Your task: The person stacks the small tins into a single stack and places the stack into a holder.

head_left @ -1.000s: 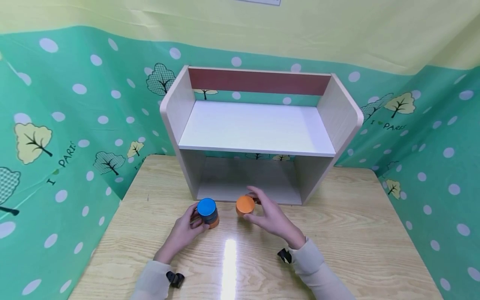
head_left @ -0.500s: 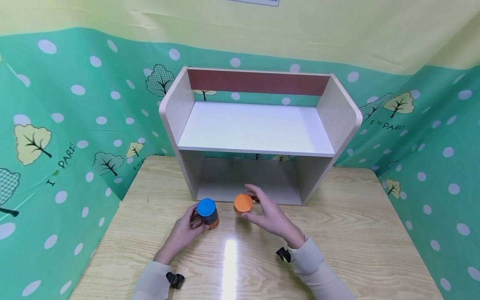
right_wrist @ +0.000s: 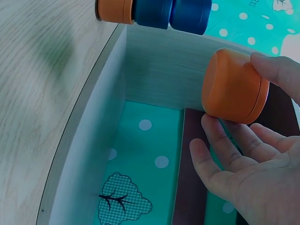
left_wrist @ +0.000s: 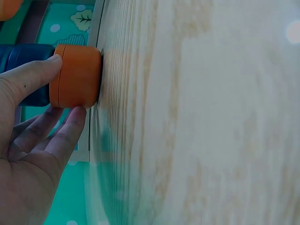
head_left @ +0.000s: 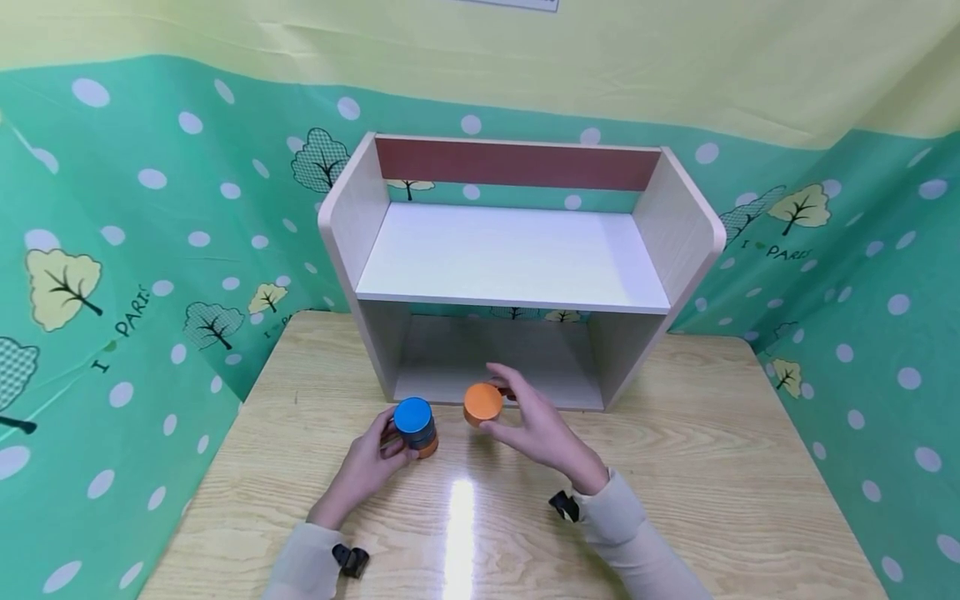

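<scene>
A stack of small round tins stands on the wooden table: an orange tin (left_wrist: 79, 76) at the bottom and two blue tins (head_left: 413, 416) above it. My left hand (head_left: 371, 462) holds the stack low down, its thumb at the seam between orange and blue and fingertips under the orange side in the left wrist view. To the right of the stack, my right hand (head_left: 538, 429) grips another orange tin (right_wrist: 235, 86) between thumb and fingers, up off the table. That tin is apart from the stack, whose full row of three shows at the top of the right wrist view.
Right behind the tins stands a two-level shelf unit (head_left: 513, 254) with a white middle board and a dark red back strip. The wooden table (head_left: 697, 475) extends to both sides. A green printed curtain (head_left: 150, 217) hangs at the back and sides.
My right hand has moved a little to the left and up with the orange tin, closer to the stack. The left hand and the stack have stayed in place.
</scene>
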A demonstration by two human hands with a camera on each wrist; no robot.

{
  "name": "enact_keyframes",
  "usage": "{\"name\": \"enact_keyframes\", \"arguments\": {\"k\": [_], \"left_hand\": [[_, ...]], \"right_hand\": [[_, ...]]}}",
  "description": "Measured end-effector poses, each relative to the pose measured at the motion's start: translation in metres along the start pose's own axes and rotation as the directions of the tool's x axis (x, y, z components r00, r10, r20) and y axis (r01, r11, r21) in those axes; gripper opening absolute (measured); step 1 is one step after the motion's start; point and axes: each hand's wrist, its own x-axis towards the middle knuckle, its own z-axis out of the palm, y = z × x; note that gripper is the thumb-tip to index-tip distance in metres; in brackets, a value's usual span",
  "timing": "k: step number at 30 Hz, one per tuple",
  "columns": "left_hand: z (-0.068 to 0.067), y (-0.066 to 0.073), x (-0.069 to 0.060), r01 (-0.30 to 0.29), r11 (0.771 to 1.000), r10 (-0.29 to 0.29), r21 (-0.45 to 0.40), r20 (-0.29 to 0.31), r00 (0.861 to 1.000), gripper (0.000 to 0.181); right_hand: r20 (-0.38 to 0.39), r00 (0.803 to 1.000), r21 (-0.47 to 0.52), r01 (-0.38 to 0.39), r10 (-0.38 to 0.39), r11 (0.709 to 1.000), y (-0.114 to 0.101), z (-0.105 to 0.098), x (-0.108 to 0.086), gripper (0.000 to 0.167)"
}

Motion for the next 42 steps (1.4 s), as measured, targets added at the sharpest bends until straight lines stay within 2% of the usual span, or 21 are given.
{"name": "enact_keyframes", "arguments": {"k": [10,23,34,42], "left_hand": [[0.000,0.002,-0.001,0.012,1.000,-0.012,-0.006,0.006,1.000,0.079],[0.000,0.001,0.000,-0.004,1.000,0.004,0.014,0.006,1.000,0.079],[0.000,0.001,0.001,0.006,1.000,-0.006,0.016,0.000,1.000,0.079],[0.000,0.000,0.001,0.009,1.000,-0.009,-0.015,-0.004,1.000,0.078]], "right_hand": [[0.003,1.000,-0.020,0.003,-0.003,1.000,-0.006,0.002,0.005,0.084],[0.026,1.000,-0.010,0.003,-0.002,1.000,-0.014,0.009,0.016,0.083],[0.039,0.999,0.006,0.037,-0.037,0.999,-0.018,0.019,0.025,0.082],[0.051,0.997,0.017,0.050,-0.050,0.999,-0.020,0.027,0.031,0.081]]}}
